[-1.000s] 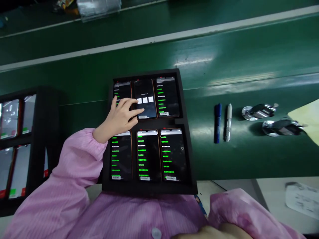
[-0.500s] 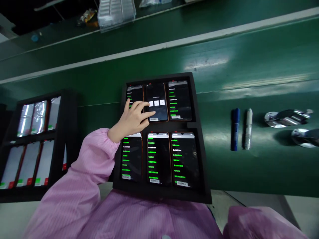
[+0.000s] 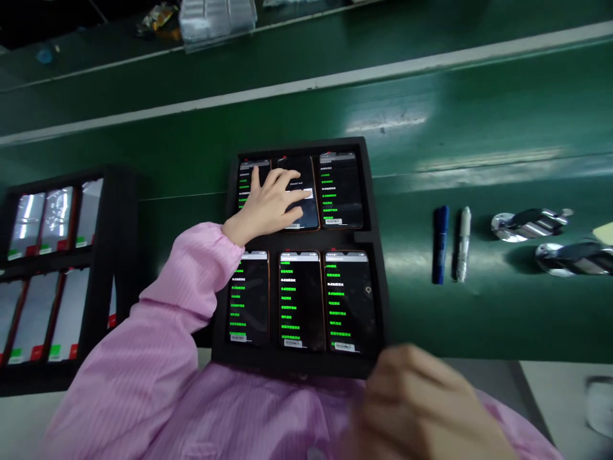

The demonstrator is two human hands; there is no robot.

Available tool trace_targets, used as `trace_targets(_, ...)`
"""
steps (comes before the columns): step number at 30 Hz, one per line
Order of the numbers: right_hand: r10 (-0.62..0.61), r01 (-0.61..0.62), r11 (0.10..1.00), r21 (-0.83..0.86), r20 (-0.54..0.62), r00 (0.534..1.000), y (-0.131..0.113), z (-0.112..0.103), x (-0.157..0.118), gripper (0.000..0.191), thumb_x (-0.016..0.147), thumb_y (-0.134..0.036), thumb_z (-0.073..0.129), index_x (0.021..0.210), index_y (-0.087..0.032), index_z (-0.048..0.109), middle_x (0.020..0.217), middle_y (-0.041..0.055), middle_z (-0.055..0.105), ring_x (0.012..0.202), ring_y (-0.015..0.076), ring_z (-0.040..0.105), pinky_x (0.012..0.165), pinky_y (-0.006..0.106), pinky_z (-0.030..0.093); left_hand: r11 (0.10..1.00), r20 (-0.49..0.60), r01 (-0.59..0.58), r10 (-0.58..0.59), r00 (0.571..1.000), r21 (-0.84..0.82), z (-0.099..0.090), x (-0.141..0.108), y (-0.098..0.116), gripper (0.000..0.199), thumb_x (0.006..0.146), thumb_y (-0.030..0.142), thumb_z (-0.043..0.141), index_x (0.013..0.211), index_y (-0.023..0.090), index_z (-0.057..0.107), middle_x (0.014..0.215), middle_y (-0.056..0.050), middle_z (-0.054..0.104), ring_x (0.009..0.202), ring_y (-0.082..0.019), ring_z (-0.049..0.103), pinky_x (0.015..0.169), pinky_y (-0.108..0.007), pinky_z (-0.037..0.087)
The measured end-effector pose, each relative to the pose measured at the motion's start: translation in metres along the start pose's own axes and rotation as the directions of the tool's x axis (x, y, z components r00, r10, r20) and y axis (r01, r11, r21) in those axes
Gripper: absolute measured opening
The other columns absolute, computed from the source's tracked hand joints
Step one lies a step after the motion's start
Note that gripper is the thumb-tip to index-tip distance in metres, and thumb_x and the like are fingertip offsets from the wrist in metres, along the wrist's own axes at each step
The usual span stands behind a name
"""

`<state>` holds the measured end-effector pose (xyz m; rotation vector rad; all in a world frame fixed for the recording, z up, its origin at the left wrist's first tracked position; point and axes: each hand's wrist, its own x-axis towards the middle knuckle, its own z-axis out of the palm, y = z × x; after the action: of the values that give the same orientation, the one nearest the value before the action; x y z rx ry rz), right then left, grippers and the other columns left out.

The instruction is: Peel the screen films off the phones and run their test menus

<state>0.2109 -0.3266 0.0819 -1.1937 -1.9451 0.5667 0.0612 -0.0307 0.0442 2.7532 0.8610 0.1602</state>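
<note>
My left hand (image 3: 271,207) reaches over a black foam tray (image 3: 371,191) of smartphones with its fingers spread. One fingertip lies over a white box on the screen of the top middle smartphone (image 3: 307,214); whether it presses the glass I cannot tell. That hand partly covers the top left smartphone (image 3: 246,172). Lists of green and white text fill the other screens, such as on the bottom middle smartphone (image 3: 301,306). My right hand (image 3: 421,402) is in front of the tray's lower right corner, smeared by motion, so its fingers do not show clearly.
Left of the tray stands a second black tray (image 3: 103,236) with several smartphones bearing red and green labels. On the green table (image 3: 412,160) at right lie a blue marker (image 3: 441,243), a white pen (image 3: 463,246) and two shiny metal objects (image 3: 529,223). Clear plastic packaging (image 3: 218,22) sits at the back.
My right hand has come into view at the lower right. My left index finger has moved to the right-hand white box, and the other boxes are now hidden or gone. The view has shifted slightly.
</note>
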Motion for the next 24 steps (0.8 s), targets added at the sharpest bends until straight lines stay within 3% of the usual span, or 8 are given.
trace_targets(3, 0.078, -0.103, 0.99, -0.095, -0.23, 0.97, 0.016, -0.01, 0.01, 0.038, 0.093, -0.006, 0.063, 0.122, -0.03, 0.066, 0.093, 0.0007, 0.073, 0.081, 0.0191, 0.067, 0.074, 0.039, 0.057, 1.0, -0.092, -0.004, 0.005, 0.996, 0.011, -0.009, -0.017, 0.005, 0.042, 0.101, 0.027, 0.053, 0.142, 0.027, 0.065, 0.16, -0.01, 0.048, 0.151, -0.038, 0.037, 0.126, -0.077, 0.01)
trace_targets(5, 0.188, -0.268, 0.946, -0.181, -0.368, 0.911, 0.028, -0.005, 0.002, 0.04, 0.095, -0.005, 0.059, 0.127, -0.027, 0.066, 0.1, 0.0049, 0.072, 0.088, 0.0211, 0.068, 0.076, 0.039, 0.056, 1.0, -0.177, -0.022, 0.022, 0.984, 0.002, -0.016, -0.048, 0.009, 0.045, 0.103, 0.026, 0.05, 0.147, 0.024, 0.058, 0.154, -0.011, 0.052, 0.144, -0.033, 0.047, 0.126, -0.067, 0.026)
trace_targets(6, 0.225, -0.327, 0.917, -0.226, -0.383, 0.896, 0.035, 0.0, -0.004, 0.036, 0.098, -0.008, 0.057, 0.128, -0.027, 0.067, 0.104, 0.0066, 0.072, 0.093, 0.0221, 0.068, 0.078, 0.039, 0.056, 0.999, -0.19, -0.033, 0.03, 0.981, -0.013, -0.018, -0.067, 0.011, 0.043, 0.104, 0.025, 0.048, 0.147, 0.022, 0.057, 0.149, -0.012, 0.055, 0.139, -0.031, 0.052, 0.123, -0.059, 0.036)
trace_targets(8, 0.249, -0.365, 0.868, -0.337, -0.341, 0.907, 0.048, 0.014, -0.018, 0.032, 0.102, -0.016, 0.054, 0.128, -0.027, 0.069, 0.118, 0.0091, 0.071, 0.103, 0.0248, 0.066, 0.086, 0.041, 0.055, 1.0, -0.162, -0.003, 0.001, 0.987, -0.009, -0.016, -0.108, 0.015, 0.04, 0.106, 0.025, 0.046, 0.144, 0.022, 0.058, 0.141, -0.012, 0.06, 0.127, -0.03, 0.06, 0.111, -0.051, 0.049)
trace_targets(10, 0.224, -0.352, 0.824, -0.443, -0.315, 0.922, 0.057, 0.026, -0.029, 0.031, 0.104, -0.022, 0.053, 0.13, -0.027, 0.071, 0.131, 0.0108, 0.068, 0.112, 0.0278, 0.062, 0.093, 0.045, 0.053, 0.996, -0.147, 0.08, -0.074, 0.986, 0.034, -0.006, -0.148, 0.018, 0.041, 0.106, 0.025, 0.047, 0.146, 0.024, 0.055, 0.139, -0.012, 0.061, 0.123, -0.031, 0.061, 0.104, -0.05, 0.052)
trace_targets(15, 0.246, -0.401, 0.64, -0.656, -0.319, 0.915, 0.06, 0.037, -0.025, 0.03, 0.106, -0.034, 0.057, 0.126, -0.023, 0.075, 0.148, 0.0156, 0.061, 0.124, 0.0385, 0.058, 0.095, 0.053, 0.043, 0.974, -0.303, 0.219, -0.226, 0.926, -0.056, 0.028, -0.223, 0.028, 0.051, 0.105, 0.021, 0.054, 0.155, 0.027, 0.047, 0.14, -0.012, 0.059, 0.125, -0.029, 0.06, 0.104, -0.045, 0.052)
trace_targets(20, 0.121, -0.205, 0.759, -0.618, -0.175, 0.977, 0.049, 0.048, 0.012, 0.035, 0.108, -0.043, 0.051, 0.126, -0.024, 0.075, 0.148, 0.0147, 0.064, 0.122, 0.0351, 0.061, 0.098, 0.053, 0.04, 0.954, -0.3, 0.281, -0.299, 0.906, -0.102, 0.035, -0.25, 0.033, 0.05, 0.106, 0.024, 0.053, 0.156, 0.026, 0.046, 0.144, -0.013, 0.057, 0.131, -0.029, 0.057, 0.109, -0.045, 0.049)
trace_targets(24, 0.04, -0.134, 0.756, -0.641, -0.159, 0.986, 0.046, 0.043, 0.031, 0.028, 0.107, -0.037, 0.055, 0.118, -0.023, 0.076, 0.139, 0.0138, 0.07, 0.117, 0.0358, 0.064, 0.095, 0.054, 0.039, 0.964, -0.289, 0.263, -0.265, 0.92, -0.047, 0.034, -0.25, 0.036, 0.048, 0.105, 0.023, 0.052, 0.153, 0.027, 0.05, 0.147, -0.014, 0.055, 0.132, -0.03, 0.056, 0.115, -0.053, 0.044)
